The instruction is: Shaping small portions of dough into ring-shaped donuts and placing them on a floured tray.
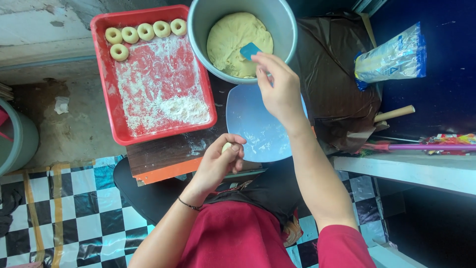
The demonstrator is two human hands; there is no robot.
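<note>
Right hand (278,89) is pinching a small blue scraper (249,50) between its fingertips, held over the big lump of dough (233,39) in the grey bowl (282,22). Left hand (221,161) is curled shut around a little piece of dough (226,147), just beside the pale blue plate (250,126). Six dough rings (146,31) sit along the top of the floury red tray (106,92).

Left hand (220,159) curled shut near the lap, right hand (277,87) extended forward, fingers pinched.
</note>
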